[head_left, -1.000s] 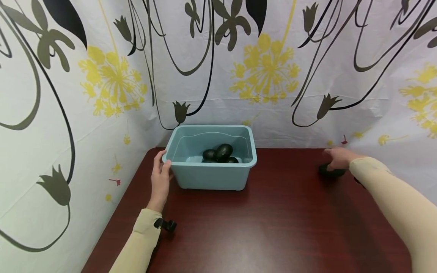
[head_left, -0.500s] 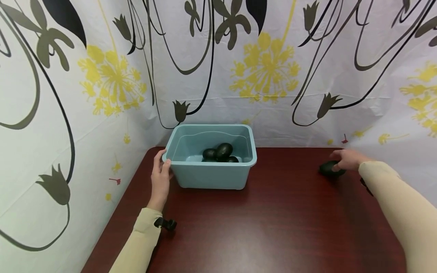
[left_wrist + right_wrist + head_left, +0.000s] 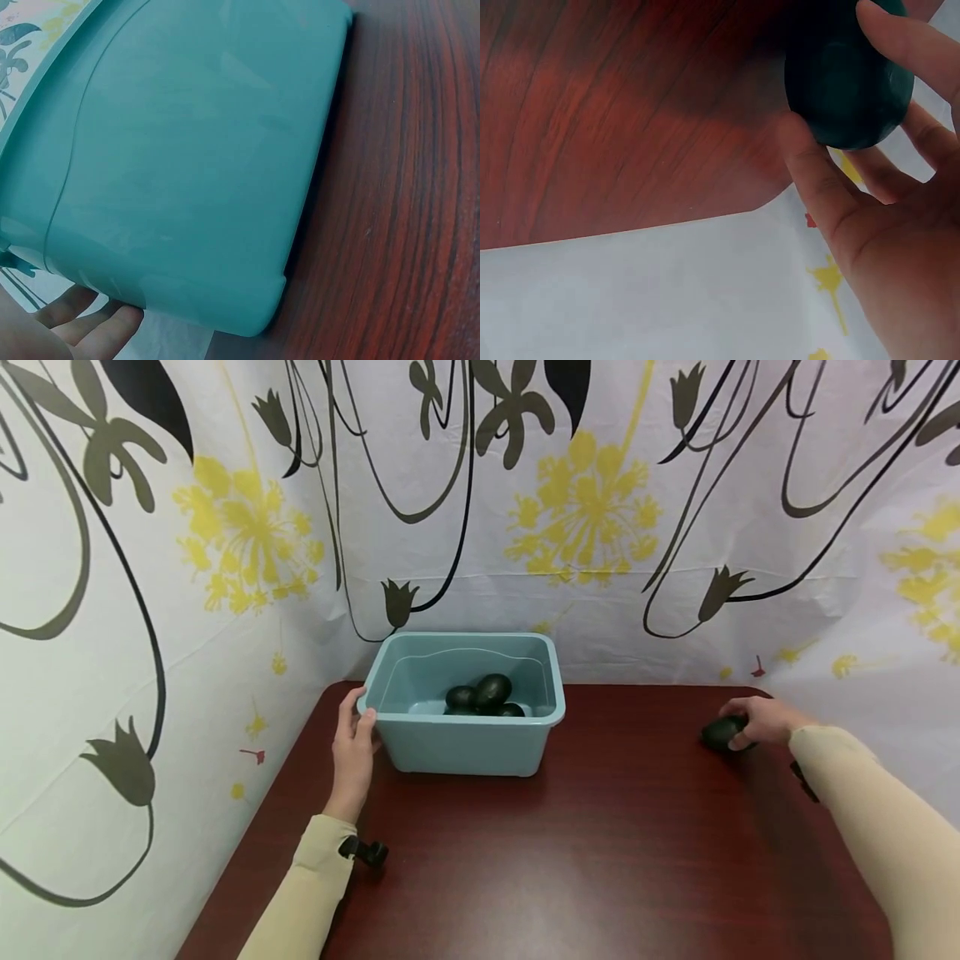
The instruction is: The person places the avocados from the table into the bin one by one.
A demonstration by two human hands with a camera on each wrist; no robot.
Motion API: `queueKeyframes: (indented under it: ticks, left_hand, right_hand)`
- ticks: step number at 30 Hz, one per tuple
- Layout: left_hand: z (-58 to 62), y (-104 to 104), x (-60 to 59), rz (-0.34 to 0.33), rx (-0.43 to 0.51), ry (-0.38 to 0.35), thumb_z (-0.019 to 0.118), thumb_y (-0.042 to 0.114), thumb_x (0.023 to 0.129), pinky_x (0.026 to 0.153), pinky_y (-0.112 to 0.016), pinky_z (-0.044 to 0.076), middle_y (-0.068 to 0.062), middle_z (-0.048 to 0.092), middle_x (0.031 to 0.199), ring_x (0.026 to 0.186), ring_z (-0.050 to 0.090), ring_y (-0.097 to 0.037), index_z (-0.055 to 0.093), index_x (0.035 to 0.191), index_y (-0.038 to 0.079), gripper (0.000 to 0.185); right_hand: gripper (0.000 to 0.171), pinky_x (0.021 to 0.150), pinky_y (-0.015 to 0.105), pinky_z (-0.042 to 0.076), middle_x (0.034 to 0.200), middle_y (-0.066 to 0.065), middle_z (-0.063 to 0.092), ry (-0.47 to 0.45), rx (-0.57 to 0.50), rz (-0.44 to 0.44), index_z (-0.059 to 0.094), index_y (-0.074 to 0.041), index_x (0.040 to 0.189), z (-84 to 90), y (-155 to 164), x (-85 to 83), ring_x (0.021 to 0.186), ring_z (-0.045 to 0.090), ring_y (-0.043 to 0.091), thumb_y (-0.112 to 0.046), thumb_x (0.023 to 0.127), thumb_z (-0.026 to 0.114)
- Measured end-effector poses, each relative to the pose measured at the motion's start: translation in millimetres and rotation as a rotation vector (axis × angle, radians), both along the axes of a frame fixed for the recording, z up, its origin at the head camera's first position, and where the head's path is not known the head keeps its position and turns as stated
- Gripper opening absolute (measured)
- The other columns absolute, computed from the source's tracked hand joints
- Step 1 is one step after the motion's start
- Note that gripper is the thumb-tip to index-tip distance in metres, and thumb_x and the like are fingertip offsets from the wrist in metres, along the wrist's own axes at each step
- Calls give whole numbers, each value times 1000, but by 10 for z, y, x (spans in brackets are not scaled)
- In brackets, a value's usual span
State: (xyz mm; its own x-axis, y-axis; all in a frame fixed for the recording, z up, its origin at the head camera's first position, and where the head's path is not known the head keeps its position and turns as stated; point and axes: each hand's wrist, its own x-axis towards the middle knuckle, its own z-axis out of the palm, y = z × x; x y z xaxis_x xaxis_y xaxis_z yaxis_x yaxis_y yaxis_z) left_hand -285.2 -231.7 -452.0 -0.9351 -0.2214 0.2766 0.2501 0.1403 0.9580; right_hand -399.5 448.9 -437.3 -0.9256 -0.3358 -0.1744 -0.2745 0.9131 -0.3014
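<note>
At the left of the head view, the left hand (image 3: pixel 354 752) rests against the left end of a teal plastic bin (image 3: pixel 465 743), thumb at the rim corner and fingers lying along the outer wall; the left wrist view shows those fingers (image 3: pixel 90 326) fairly straight against the bin's side (image 3: pixel 195 165), steadying it rather than gripping it. A small black clip (image 3: pixel 365 852) sits on that beige sleeve near the wrist.

Inside the bin, at centre frame, lie 3 dark green avocados (image 3: pixel 487 693), bunched together toward the back of the floor.

At the right of the frame, well apart from the bin, the right hand (image 3: pixel 757 721) closes round a 4th avocado (image 3: pixel 722 732) near the far right corner of the table. The right wrist view shows thumb and fingers (image 3: pixel 817 176) curled about the dark fruit (image 3: pixel 847 90); whether it touches the table or is just lifted off it I cannot tell.

Judging from how things lie, the work looks mostly done: 3 fruits are in the bin, 1 is in hand and not yet carried across, and no others show on the table.

The table (image 3: pixel 600 860) is a dark reddish wood-grain top with a rounded corner. It stands in a corner enclosed by a white printed sheet (image 3: pixel 585 510) bearing yellow dandelion-like blooms and dark looping stems and leaves, hung on the left and back sides.
</note>
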Motion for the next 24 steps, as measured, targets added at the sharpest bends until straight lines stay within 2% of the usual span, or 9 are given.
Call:
queueKeyframes:
  ticks: [6, 12, 14, 19, 22, 24]
  left_hand:
    - [-10, -1, -12, -1, -2, -4, 49, 41, 106, 101, -65, 40, -20, 45, 144, 125, 51, -35, 36, 154, 33, 50]
    - [-15, -17, -24, -1, -5, -2, 49, 42, 106, 101, -65, 40, -20, 45, 144, 124, 51, -34, 36, 154, 34, 50]
    - [-13, -17, -30, 2, -7, -3, 49, 43, 105, 101, -64, 40, -20, 45, 144, 124, 51, -34, 36, 154, 35, 51]
    - [-16, -7, -31, 8, -7, -8, 48, 43, 106, 102, -64, 40, -20, 45, 144, 125, 51, -34, 35, 154, 35, 51]
    - [-22, 0, -20, 9, -8, -7, 48, 43, 106, 102, -64, 40, -20, 45, 144, 125, 51, -34, 35, 154, 34, 51]
    - [-29, 4, -14, 11, -12, -7, 48, 43, 106, 101, -64, 40, -19, 47, 141, 124, 52, -33, 35, 154, 35, 51]
  right_hand:
    - [66, 72, 44, 50, 126, 34, 54, -23, -46, -15, 58, 4, 130, -74, 39, 39, 99, 58, 40, -24, 78, 87]
    - [65, 76, 50, 50, 131, 33, 54, 44, -66, -17, 62, 1, 127, -67, 42, 48, 106, 57, 45, -32, 77, 88]
    - [65, 77, 50, 50, 129, 32, 56, 59, -72, -16, 63, 1, 127, -47, 27, 45, 104, 58, 43, -32, 76, 88]
    - [67, 71, 42, 47, 116, 20, 64, 54, -65, -38, 62, -1, 129, 16, -40, 50, 89, 58, 27, -35, 77, 88]
    - [68, 70, 41, 47, 111, 16, 64, 41, -60, -48, 62, -3, 131, 45, -84, 67, 87, 58, 26, -38, 78, 87]
    - [68, 70, 43, 47, 115, 19, 63, 39, -59, -47, 62, -5, 132, 49, -105, 74, 89, 59, 28, -40, 78, 86]
